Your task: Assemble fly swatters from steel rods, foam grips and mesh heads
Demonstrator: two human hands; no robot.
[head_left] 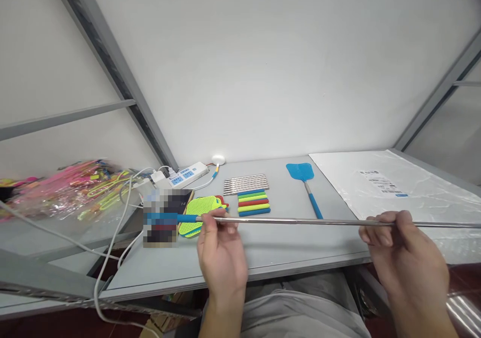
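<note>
A long, thin telescopic metal rod (270, 221) with a blue grip (188, 218) stretches level across the view above the table. My left hand (223, 258) pinches it just right of the blue grip. Farther along, my right hand (406, 253) has its fingers closed round the rod, whose right end runs out of view. Behind the rod lie a row of coloured grips (254, 203), a row of shiny metal rods (246, 183) and a blue fly swatter (311, 193). Yellow-green fly swatter heads (195, 213) are stacked left of my left hand, with red and blue edges peeking out.
A white power strip (189, 175) with plugs and cables sits at the back left. Near it is a partly blurred phone-like object (182, 198). Plastic bags of colourful items (71, 188) fill the left side. A white mailing bag (349, 178) covers the table's right side.
</note>
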